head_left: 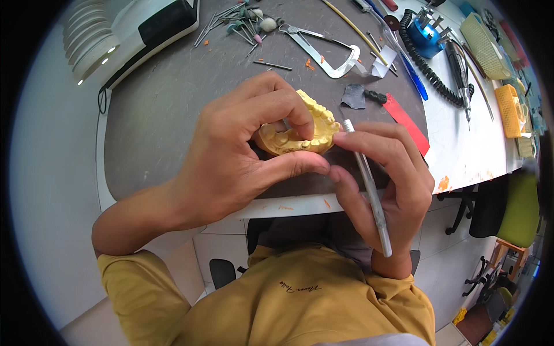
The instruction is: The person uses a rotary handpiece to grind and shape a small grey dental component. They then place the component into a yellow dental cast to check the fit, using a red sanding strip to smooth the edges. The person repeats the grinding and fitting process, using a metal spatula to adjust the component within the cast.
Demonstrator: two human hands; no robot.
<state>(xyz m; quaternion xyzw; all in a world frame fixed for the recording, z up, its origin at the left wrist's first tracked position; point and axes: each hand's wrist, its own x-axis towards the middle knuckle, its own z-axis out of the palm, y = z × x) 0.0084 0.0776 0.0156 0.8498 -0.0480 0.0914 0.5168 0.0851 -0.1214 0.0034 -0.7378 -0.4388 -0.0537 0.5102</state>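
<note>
The left hand point(242, 155) is curled around a yellow dental cast point(306, 135), thumb and fingers pinching it from both sides and holding it above the near edge of the grey work mat point(173, 115). The right hand point(384, 179) is closed around a slim metal hand tool point(369, 187), gripped like a pen, with its upper end right at the cast's teeth. The fingertips of the 2 hands touch just below the cast. Beyond them on the mat lie a metal caliper point(323, 55), a cluster of small burs point(236, 23), a dark scrap point(354, 96) and a red strip point(407, 122). Farther right on the white table point(461, 150) stand a blue holder point(426, 36) with a black coiled cord point(424, 66), and yellow mesh baskets point(508, 109).
</note>
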